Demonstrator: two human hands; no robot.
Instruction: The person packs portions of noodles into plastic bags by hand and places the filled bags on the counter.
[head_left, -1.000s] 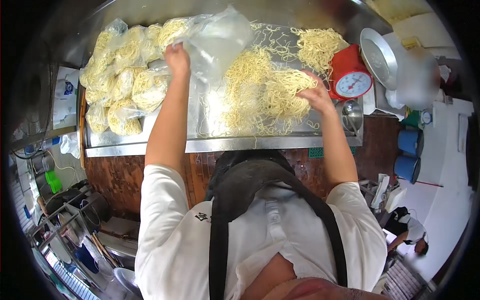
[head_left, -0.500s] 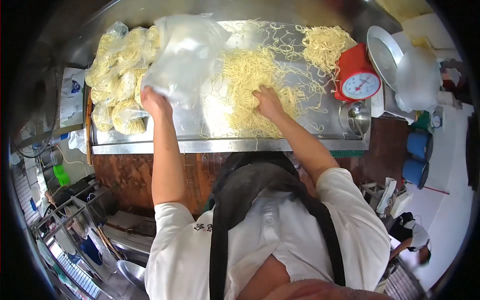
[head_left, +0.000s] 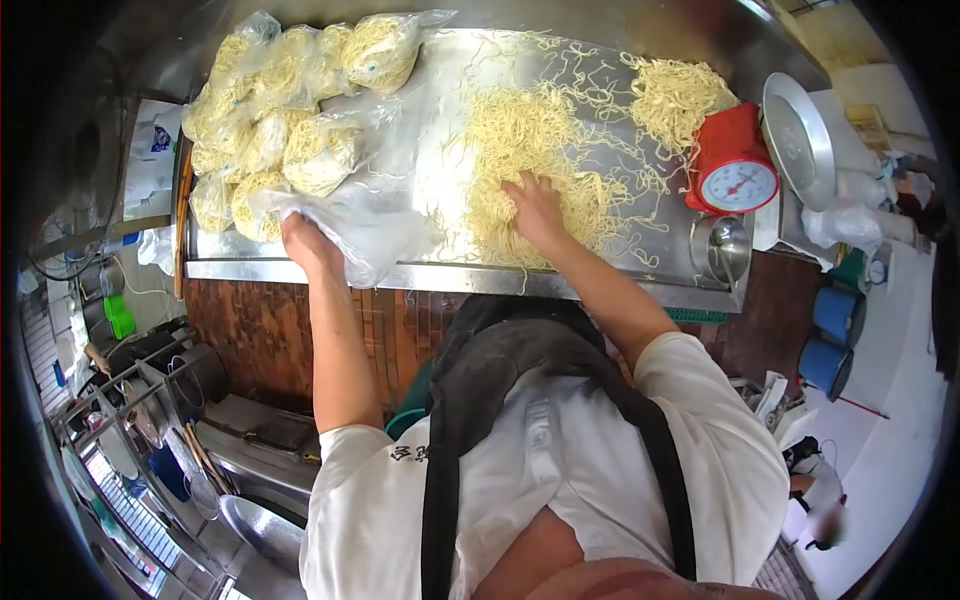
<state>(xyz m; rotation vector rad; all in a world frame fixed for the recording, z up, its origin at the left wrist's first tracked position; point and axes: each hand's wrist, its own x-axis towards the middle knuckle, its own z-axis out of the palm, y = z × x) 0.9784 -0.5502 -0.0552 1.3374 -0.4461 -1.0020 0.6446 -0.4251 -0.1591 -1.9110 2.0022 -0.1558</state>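
My left hand (head_left: 312, 246) grips the edge of a clear plastic bag (head_left: 370, 236), which hangs limp to its right over the front edge of the metal table (head_left: 425, 278). On the middle pile of loose yellow noodles (head_left: 520, 125) rests my right hand (head_left: 537, 208), its fingers spread among the strands. A smaller noodle heap (head_left: 675, 100) lies at the back right. Several filled noodle bags (head_left: 320, 155) are stacked at the table's left, just behind my left hand.
Right of the noodles stand a red dial scale (head_left: 735, 165), a metal bowl (head_left: 722, 250) and an upright round tray (head_left: 797, 128). Blue bins (head_left: 832, 340) are on the floor at the right. Another person (head_left: 822, 490) is at the far lower right.
My left hand has come down and toward the front with the bag, which has collapsed. My right hand has moved from the pile's right side, where it held noodles, onto its middle.
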